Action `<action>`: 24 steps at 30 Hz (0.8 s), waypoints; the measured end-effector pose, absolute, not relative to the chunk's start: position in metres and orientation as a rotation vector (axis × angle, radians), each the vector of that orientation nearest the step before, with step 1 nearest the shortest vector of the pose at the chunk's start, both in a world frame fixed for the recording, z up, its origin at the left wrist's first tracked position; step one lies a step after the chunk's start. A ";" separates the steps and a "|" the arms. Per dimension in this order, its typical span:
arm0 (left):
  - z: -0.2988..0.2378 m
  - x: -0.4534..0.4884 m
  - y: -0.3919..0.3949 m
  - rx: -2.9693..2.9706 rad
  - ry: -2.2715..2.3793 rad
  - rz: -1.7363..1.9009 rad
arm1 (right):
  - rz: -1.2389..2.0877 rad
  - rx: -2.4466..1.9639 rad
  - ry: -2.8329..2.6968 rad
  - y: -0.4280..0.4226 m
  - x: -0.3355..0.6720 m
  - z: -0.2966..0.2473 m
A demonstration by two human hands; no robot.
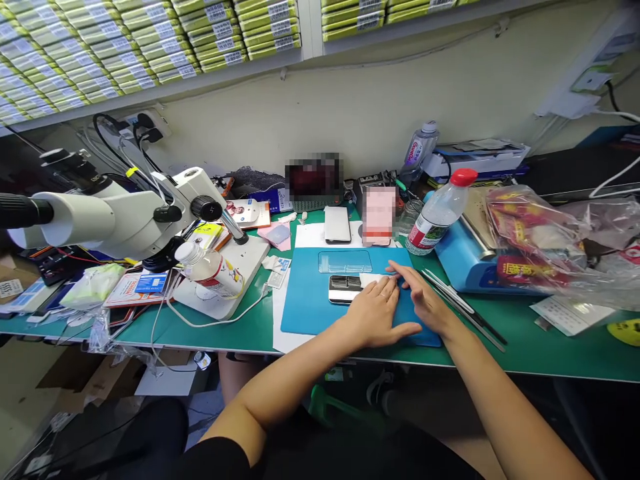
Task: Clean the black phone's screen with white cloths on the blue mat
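Note:
On the blue mat (307,293) lies a phone (345,295) with a dark, reflective face. My left hand (379,308) rests palm down over the phone's right end, fingers stretched out and thumb spread. A white wipe or piece of paper (369,278) shows from under its fingertips; how much more lies beneath is hidden. Close beside it, my right hand (420,297) is held with its fingers extended and apart, the fingertips near the mat's right side. Just beyond the phone, a clear screen-protector-like sheet (345,261) lies flat.
Left stands a microscope (110,220), with a drink bottle (215,270) on its base. Tweezers and thin tools (465,307) lie right of the mat. Behind are a white-backed device (337,225), a pink one (379,213) and a red-capped bottle (440,213). Plastic bags (545,240) cover a blue machine (450,260).

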State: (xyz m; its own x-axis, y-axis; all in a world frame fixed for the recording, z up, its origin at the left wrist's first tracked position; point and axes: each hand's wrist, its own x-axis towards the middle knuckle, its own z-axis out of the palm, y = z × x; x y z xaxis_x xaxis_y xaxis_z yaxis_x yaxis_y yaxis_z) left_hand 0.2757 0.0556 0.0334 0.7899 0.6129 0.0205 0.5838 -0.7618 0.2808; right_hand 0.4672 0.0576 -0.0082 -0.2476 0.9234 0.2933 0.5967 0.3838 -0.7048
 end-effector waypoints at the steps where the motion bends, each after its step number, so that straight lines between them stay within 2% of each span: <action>1: 0.033 0.279 0.058 2.719 0.938 0.174 | 0.605 -1.308 -1.940 0.058 0.467 -0.009; 6: 0.028 0.262 0.066 2.655 1.119 0.209 | 0.606 -1.332 -1.893 0.058 0.466 -0.011; 16: 0.029 0.162 0.038 2.582 1.271 0.149 | 0.634 -1.369 -1.849 0.057 0.464 -0.011; 24: 0.027 0.183 0.016 2.625 1.104 0.130 | 0.639 -1.354 -1.858 0.058 0.464 -0.009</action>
State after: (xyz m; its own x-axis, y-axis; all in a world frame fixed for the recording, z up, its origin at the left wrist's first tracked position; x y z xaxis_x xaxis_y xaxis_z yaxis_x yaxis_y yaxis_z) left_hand 0.1831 0.0162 0.0267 0.7024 0.7112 -0.0287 0.6850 -0.6644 0.2990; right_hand 0.4641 0.0580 -0.0093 -0.1716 0.9471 0.2711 0.5796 0.3196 -0.7496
